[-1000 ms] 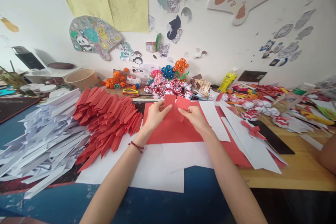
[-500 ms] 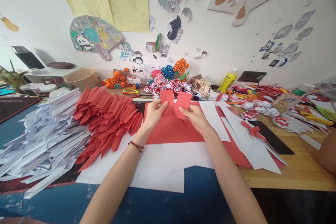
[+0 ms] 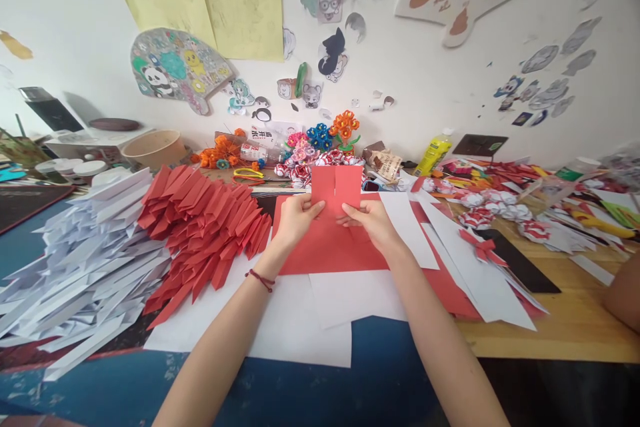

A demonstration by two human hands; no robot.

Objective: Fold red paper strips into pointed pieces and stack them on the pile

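My left hand (image 3: 299, 217) pinches a red paper piece (image 3: 323, 183) between thumb and fingers, at its lower left. A second red paper piece (image 3: 349, 183) is gripped at the lower right by my right hand (image 3: 371, 219), with the thumb in front. Both pieces stand upright side by side, a thin slit showing between them near the top. Whether they join lower down, I cannot tell. Below the hands lies a large red sheet (image 3: 320, 250) on white sheets (image 3: 300, 327).
To the left are piles of folded white paper strips (image 3: 95, 260) and folded red paper strips (image 3: 205, 227). Red-and-white paper balls (image 3: 300, 173) and a yellow bottle (image 3: 434, 153) stand along the wall. White strips (image 3: 465, 253) lie at right, near another person's arm (image 3: 625, 290).
The two red pieces were apart at the top, the right one tilted. Now they are upright and side by side, with the hands slightly closer together.
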